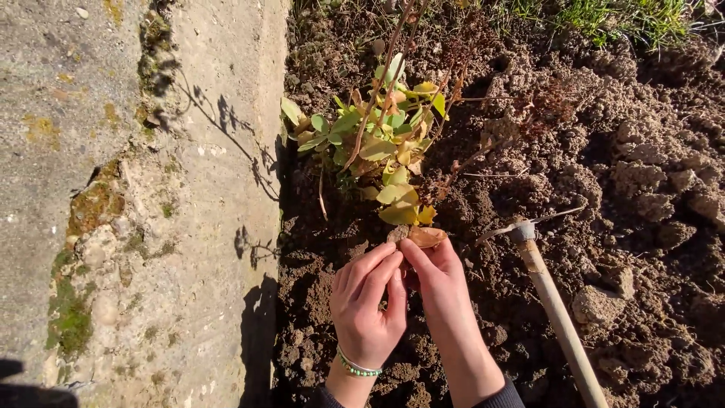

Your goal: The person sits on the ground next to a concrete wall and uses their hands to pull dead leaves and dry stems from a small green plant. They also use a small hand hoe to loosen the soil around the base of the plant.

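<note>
Head view, looking down on dug soil (642,227) beside a concrete slab (151,189). My two hands meet at the bottom centre. My right hand (442,276) pinches one dry brown leaf (427,237) at its fingertips — the leaf lies at twelve o'clock from the grip, its long side running nine to three. My left hand (368,302), with a green bead bracelet, is loosely curled, holding nothing I can make out. One small plant (385,143) with yellow-green leaves stands further on at twelve. One wooden-handled tool (555,310) lies at three o'clock — nearer my right hand.
</note>
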